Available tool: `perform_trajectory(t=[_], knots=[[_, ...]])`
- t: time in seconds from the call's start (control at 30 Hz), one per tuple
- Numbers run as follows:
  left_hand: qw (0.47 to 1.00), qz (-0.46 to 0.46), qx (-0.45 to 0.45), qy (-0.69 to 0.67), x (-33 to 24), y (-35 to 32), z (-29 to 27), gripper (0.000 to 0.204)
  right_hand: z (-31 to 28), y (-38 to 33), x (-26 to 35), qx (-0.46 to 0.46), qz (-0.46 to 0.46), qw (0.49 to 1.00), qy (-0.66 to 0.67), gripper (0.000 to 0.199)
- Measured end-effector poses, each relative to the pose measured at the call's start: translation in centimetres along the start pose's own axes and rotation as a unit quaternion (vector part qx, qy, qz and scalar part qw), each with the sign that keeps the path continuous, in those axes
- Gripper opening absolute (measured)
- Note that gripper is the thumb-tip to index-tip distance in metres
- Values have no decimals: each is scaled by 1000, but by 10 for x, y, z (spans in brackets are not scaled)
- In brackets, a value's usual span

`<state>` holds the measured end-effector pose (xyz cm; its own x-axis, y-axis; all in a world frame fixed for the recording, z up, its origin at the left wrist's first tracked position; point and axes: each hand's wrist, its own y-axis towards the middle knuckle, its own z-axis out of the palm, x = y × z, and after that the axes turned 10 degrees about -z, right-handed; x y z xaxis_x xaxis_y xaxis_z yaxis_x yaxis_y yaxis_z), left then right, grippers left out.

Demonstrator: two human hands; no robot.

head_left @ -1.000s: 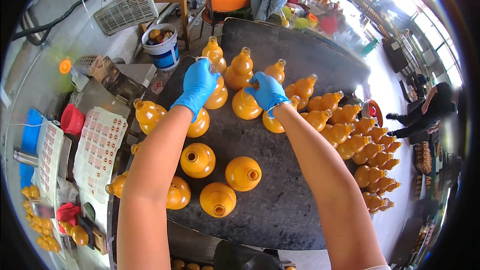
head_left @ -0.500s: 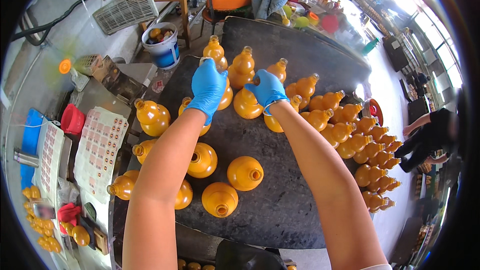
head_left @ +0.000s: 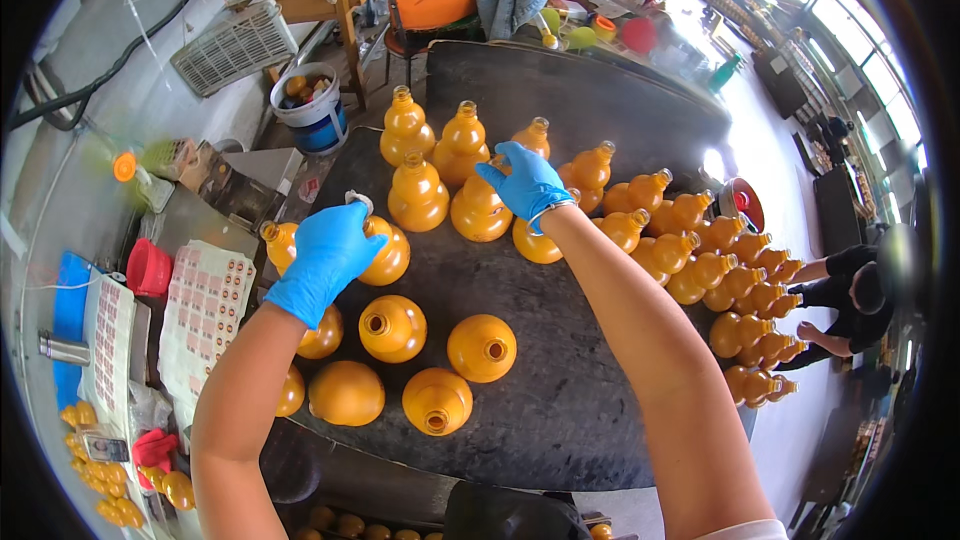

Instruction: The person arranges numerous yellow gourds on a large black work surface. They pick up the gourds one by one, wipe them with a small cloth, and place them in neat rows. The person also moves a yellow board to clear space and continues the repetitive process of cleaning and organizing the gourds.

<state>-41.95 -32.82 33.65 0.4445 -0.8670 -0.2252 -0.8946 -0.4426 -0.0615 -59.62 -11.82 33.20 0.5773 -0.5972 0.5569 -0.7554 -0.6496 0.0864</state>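
My left hand (head_left: 325, 255) in a blue glove is closed on a small crumpled whitish piece (head_left: 359, 202), perhaps cloth. It is over the left-hand gourd-shaped bottles, beside an amber-orange bottle (head_left: 388, 255). My right hand (head_left: 532, 183), also gloved in blue, has its fingers stretched and the thumb apart. It lies over the top of another gourd-shaped bottle (head_left: 480, 215), whose neck it hides; whether it touches the bottle I cannot tell. Upright bottles (head_left: 417, 195) stand between the hands and behind them. Nearer me, a bottle (head_left: 482, 348) shows its open mouth facing me.
More gourd bottles (head_left: 700, 275) crowd the right side of the black table (head_left: 560, 370). A white-and-blue bucket (head_left: 318, 125) stands behind left, near an orange chair (head_left: 437, 6). Printed sheets (head_left: 205, 310) and a red tub (head_left: 148, 268) lie left. Another person (head_left: 850, 305) is far right.
My left hand has moved left and nearer me with the whitish piece, away from the far bottles. My right hand stays over the same bottle, its fingers now straighter.
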Motion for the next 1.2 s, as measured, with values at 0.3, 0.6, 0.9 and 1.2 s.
perform_trajectory(t=[0.3,0.6,0.9,1.2], knots=[[979,-75,-110,-152,32,18,-11,20,-50,-60,-3,-75,-74,968,228,37],[961,-153,-192,-130,46,93,-9,21,-41,-282,-34,-99,152,917,356,32],[961,-187,-183,-94,39,155,32,29,-24,-434,-72,-164,324,868,339,27],[907,-236,-138,-320,45,153,22,28,-3,-443,-51,-148,333,850,381,27]])
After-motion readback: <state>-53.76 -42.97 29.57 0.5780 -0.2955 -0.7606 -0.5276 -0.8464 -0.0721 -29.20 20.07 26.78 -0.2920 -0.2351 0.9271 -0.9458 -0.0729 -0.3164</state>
